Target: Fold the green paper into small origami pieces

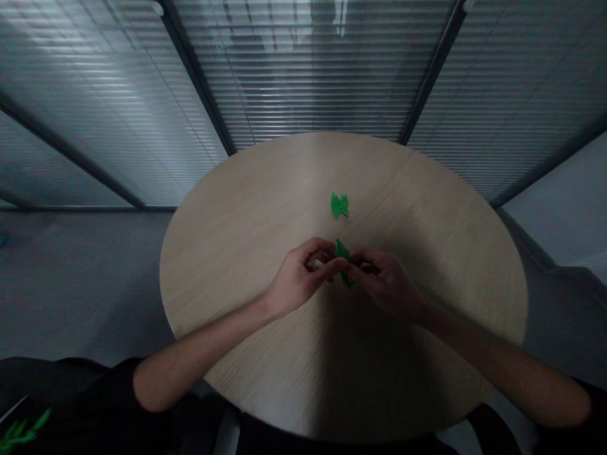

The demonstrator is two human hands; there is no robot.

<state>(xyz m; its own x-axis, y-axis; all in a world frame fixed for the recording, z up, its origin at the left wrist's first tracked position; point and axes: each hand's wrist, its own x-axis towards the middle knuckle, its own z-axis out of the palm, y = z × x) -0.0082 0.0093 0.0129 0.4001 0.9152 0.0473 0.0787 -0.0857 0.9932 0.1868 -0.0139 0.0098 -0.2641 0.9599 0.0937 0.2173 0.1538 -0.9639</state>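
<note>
My left hand (pixel 298 276) and my right hand (pixel 389 285) meet above the middle of the round table. Between them is a small, thin green piece (pixel 341 250), pointed at its upper end, perhaps folded paper or a leaf. Both hands pinch it, thumb against fingers, one from each side. Its middle is covered by my fingertips, while the tips show above and below. Just beyond my hands lies a second green piece (pixel 339 205) with a notched, butterfly-like outline, flat on the wood and touched by neither hand.
The pale wooden table (pixel 227 208) has a rounded edge all about. Glass panels with blinds (pixel 313 82) stand behind it, framed by dark posts. Grey carpet (pixel 95 272) shows at left. Something green and leafy (pixel 28 433) is at the lower left corner.
</note>
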